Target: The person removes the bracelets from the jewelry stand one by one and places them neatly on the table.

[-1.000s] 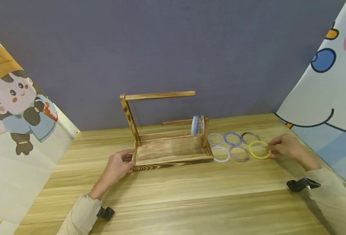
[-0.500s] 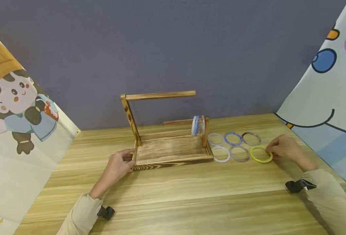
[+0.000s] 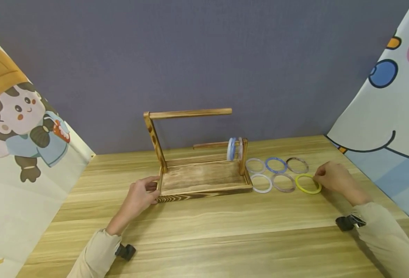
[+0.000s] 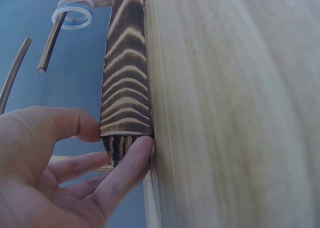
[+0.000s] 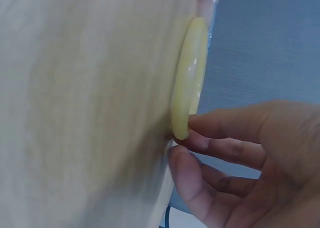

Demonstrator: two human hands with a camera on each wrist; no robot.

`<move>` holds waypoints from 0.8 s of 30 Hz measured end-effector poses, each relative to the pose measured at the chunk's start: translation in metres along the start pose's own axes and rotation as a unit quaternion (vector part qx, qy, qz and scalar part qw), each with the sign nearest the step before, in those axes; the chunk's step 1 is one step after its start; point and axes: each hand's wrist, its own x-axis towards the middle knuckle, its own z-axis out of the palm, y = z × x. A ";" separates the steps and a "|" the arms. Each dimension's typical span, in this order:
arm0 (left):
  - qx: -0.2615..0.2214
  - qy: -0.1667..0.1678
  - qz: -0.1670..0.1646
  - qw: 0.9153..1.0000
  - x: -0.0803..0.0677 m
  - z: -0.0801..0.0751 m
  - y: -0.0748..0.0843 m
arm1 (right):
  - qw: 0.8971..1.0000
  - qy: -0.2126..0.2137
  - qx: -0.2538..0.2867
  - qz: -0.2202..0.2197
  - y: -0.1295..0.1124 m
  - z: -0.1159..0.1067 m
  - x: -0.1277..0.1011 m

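A burnt-wood stand [image 3: 204, 191] with a tray base, a tall post and two rods sits mid-table. My left hand [image 3: 148, 189] grips its front left corner, thumb behind the striped front rail [image 4: 125, 77] and the fingers [image 4: 130, 163] under its end. Up to three pale and blue rings [image 3: 233, 148] hang on the low rod. Right of the stand, several rings lie in two rows. The yellow ring [image 3: 308, 184] lies flat at the front right. My right hand [image 3: 316, 180] pinches its near rim [image 5: 189, 77] with curled fingers [image 5: 220, 123].
Other rings on the wooden table [image 3: 225, 231]: clear [image 3: 255, 165], blue [image 3: 275, 165], brown [image 3: 297, 165], white [image 3: 261, 183], grey [image 3: 283, 182]. The high rod [image 3: 190, 113] is bare. Printed cloth panels stand at the left [image 3: 23, 127] and right [image 3: 392, 116]; a grey wall is behind.
The yellow ring, tilted up a second ago, has come down flat on the table, slightly nearer and to the right. The left hand has stayed on the stand's corner.
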 end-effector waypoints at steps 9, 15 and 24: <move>0.005 -0.002 0.003 1.000 0.000 0.000 0.001 | 1.000 0.020 -0.011 -0.006 0.000 0.002 0.001; 0.006 -0.001 0.007 1.000 -0.001 0.000 0.002 | 0.999 0.029 -0.009 -0.012 0.001 0.004 0.003; 0.007 -0.001 0.001 1.000 0.000 -0.001 0.002 | 0.995 0.085 -0.004 -0.048 -0.015 0.000 0.001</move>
